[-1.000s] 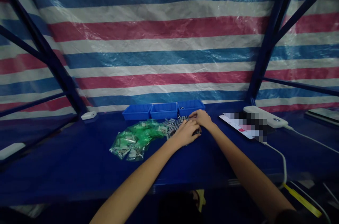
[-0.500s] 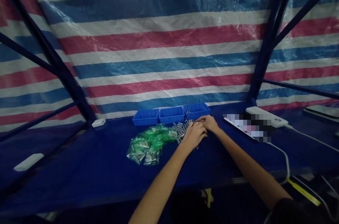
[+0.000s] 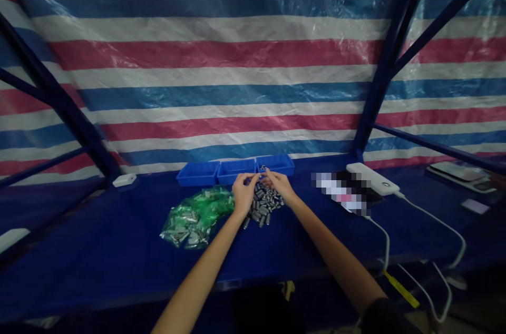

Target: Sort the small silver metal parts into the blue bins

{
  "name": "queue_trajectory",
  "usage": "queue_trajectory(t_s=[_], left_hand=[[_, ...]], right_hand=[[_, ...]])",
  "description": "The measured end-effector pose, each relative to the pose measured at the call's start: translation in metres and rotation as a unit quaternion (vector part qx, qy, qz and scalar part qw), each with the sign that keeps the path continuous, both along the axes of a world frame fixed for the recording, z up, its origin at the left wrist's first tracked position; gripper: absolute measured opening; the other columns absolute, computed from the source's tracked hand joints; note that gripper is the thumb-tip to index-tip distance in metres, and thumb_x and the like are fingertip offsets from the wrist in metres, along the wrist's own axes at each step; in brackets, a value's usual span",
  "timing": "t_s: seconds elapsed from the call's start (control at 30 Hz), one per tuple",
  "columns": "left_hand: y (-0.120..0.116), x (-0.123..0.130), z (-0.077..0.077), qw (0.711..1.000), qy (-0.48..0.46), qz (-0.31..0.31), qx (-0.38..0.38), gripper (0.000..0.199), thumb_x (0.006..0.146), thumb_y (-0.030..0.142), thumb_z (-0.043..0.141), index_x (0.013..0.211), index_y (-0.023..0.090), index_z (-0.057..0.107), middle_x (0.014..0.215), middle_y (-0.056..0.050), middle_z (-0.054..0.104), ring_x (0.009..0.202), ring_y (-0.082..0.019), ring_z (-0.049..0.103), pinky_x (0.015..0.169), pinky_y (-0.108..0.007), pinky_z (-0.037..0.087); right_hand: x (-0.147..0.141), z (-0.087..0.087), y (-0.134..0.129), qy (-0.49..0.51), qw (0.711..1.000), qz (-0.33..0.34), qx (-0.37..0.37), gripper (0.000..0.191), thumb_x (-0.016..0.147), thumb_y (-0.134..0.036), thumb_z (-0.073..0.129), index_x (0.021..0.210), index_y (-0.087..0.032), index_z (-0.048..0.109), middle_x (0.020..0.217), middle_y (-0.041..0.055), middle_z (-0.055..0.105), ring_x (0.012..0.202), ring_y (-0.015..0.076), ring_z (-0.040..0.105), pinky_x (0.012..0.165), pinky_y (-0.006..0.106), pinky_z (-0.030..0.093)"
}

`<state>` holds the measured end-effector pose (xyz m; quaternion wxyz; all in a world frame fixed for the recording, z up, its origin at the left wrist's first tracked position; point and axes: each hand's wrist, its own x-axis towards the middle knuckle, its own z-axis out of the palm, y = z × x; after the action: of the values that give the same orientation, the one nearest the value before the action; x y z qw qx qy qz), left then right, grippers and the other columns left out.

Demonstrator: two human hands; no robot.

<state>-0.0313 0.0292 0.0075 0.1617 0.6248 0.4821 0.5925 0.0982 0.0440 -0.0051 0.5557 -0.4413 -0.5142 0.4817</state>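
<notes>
A pile of small dark metal cylinders [image 3: 263, 205] lies on the blue table [image 3: 130, 249]. Over its left edge is my left hand [image 3: 244, 192], fingers bent and thumb towards the other hand. My right hand [image 3: 279, 184] is above the pile's back right part, its fingertips close to those of the left. Both hands seem to pinch something tiny between them, too small to make out. Left of the pile lie green-tinted clear plastic bags [image 3: 197, 215] with small parts inside. Behind the hands stand blue trays [image 3: 197, 173] in a row; the right-hand tray [image 3: 284, 165] holds a few small pieces.
A phone [image 3: 343, 192] and a white power bank [image 3: 371, 178] with white cables lie at the right. Further right are more flat devices [image 3: 462, 173]. A small white box [image 3: 124, 180] sits at the back left. Blue metal posts and striped sheeting stand behind.
The view has shifted, so the table's things appear further left. My left hand has moved off the pile's middle to its left edge, uncovering more cylinders; both hands' fingertips now meet above the pile.
</notes>
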Motion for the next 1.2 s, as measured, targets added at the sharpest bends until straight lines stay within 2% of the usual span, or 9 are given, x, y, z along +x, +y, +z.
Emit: queue_trajectory(t_s=[0.2, 0.4, 0.5, 0.7, 0.83, 0.9, 0.97, 1.07, 1.2], left_hand=[[0.006, 0.001, -0.005, 0.998, -0.038, -0.014, -0.041, 0.026, 0.076, 0.041, 0.056, 0.072, 0.016, 0.064, 0.071, -0.002, 0.062, 0.07, -0.014, 0.054, 0.068, -0.025, 0.041], [0.002, 0.005, -0.001, 0.996, -0.045, -0.068, -0.048, 0.032, 0.079, 0.045, 0.05, 0.07, 0.017, 0.06, 0.067, 0.0, 0.06, 0.069, -0.014, 0.053, 0.065, -0.023, 0.041], [-0.001, 0.008, -0.001, 0.994, -0.042, -0.079, -0.062, 0.031, 0.081, 0.045, 0.047, 0.078, 0.017, 0.06, 0.073, -0.001, 0.061, 0.071, -0.013, 0.054, 0.068, -0.023, 0.041], [-0.007, 0.013, -0.005, 0.989, -0.039, -0.082, -0.12, 0.028, 0.087, 0.041, 0.039, 0.092, 0.02, 0.055, 0.07, 0.001, 0.056, 0.066, -0.012, 0.052, 0.064, -0.022, 0.042], [-0.013, 0.02, -0.005, 0.987, -0.031, -0.093, -0.126, 0.026, 0.087, 0.04, 0.038, 0.091, 0.02, 0.054, 0.072, 0.001, 0.055, 0.068, -0.011, 0.053, 0.065, -0.022, 0.042], [-0.015, 0.022, -0.004, 0.987, -0.023, -0.095, -0.125, 0.024, 0.087, 0.038, 0.038, 0.09, 0.02, 0.054, 0.07, 0.001, 0.055, 0.068, -0.012, 0.053, 0.065, -0.022, 0.042], [-0.017, 0.022, -0.004, 0.988, 0.003, -0.095, -0.122, 0.022, 0.087, 0.035, 0.038, 0.093, 0.02, 0.053, 0.069, 0.002, 0.055, 0.066, -0.012, 0.053, 0.065, -0.023, 0.041], [-0.02, 0.02, -0.007, 0.98, 0.145, -0.102, -0.096, 0.017, 0.086, 0.029, 0.039, 0.091, 0.02, 0.053, 0.072, 0.001, 0.057, 0.071, -0.014, 0.054, 0.069, -0.026, 0.041], [-0.026, 0.019, -0.015, 0.906, 0.406, -0.12, -0.013, 0.012, 0.081, 0.024, 0.047, 0.086, 0.017, 0.055, 0.093, -0.007, 0.059, 0.095, -0.023, 0.052, 0.084, -0.037, 0.036]], right_hand=[[-0.014, 0.008, -0.011, 0.138, 0.99, 0.025, -0.017, 0.039, 0.055, -0.046, 0.073, 0.08, -0.017, 0.069, 0.068, 0.0014, 0.066, 0.06, 0.0114, 0.056, 0.061, 0.025, 0.043], [-0.017, 0.017, -0.017, 0.167, 0.984, 0.048, -0.036, 0.037, 0.055, -0.046, 0.073, 0.076, -0.016, 0.067, 0.064, 0.0, 0.062, 0.061, 0.0111, 0.055, 0.061, 0.024, 0.044], [-0.011, 0.017, -0.014, 0.143, 0.988, 0.046, -0.033, 0.037, 0.057, -0.045, 0.072, 0.079, -0.016, 0.067, 0.067, 0.0008, 0.065, 0.062, 0.0119, 0.058, 0.063, 0.025, 0.046], [0.017, 0.01, 0.006, -0.032, 0.995, -0.09, 0.019, 0.042, 0.061, -0.046, 0.067, 0.088, -0.014, 0.068, 0.075, 0.0061, 0.069, 0.074, 0.0194, 0.064, 0.069, 0.031, 0.052], [0.03, 0.009, 0.013, -0.037, 0.994, -0.064, 0.086, 0.055, 0.069, -0.043, 0.063, 0.117, -0.016, 0.056, 0.105, 0.009, 0.066, 0.095, 0.0201, 0.063, 0.08, 0.03, 0.051], [0.033, 0.008, 0.012, -0.079, 0.99, -0.047, 0.106, 0.05, 0.072, -0.04, 0.061, 0.117, -0.017, 0.056, 0.111, 0.009, 0.064, 0.097, 0.0197, 0.062, 0.082, 0.03, 0.05], [0.036, 0.007, 0.008, -0.175, 0.977, -0.04, 0.11, 0.037, 0.073, -0.037, 0.06, 0.105, -0.017, 0.064, 0.104, 0.0074, 0.067, 0.092, 0.0191, 0.064, 0.081, 0.03, 0.05], [0.041, 0.002, 0.002, -0.362, 0.926, -0.051, 0.09, 0.025, 0.07, -0.035, 0.062, 0.09, -0.022, 0.069, 0.096, 0.0031, 0.068, 0.083, 0.0184, 0.064, 0.077, 0.029, 0.05], [0.042, -0.006, -0.002, -0.497, 0.866, -0.04, 0.048, 0.034, 0.066, -0.027, 0.064, 0.1, -0.025, 0.066, 0.105, 0.0029, 0.065, 0.086, 0.0178, 0.063, 0.074, 0.027, 0.048]])
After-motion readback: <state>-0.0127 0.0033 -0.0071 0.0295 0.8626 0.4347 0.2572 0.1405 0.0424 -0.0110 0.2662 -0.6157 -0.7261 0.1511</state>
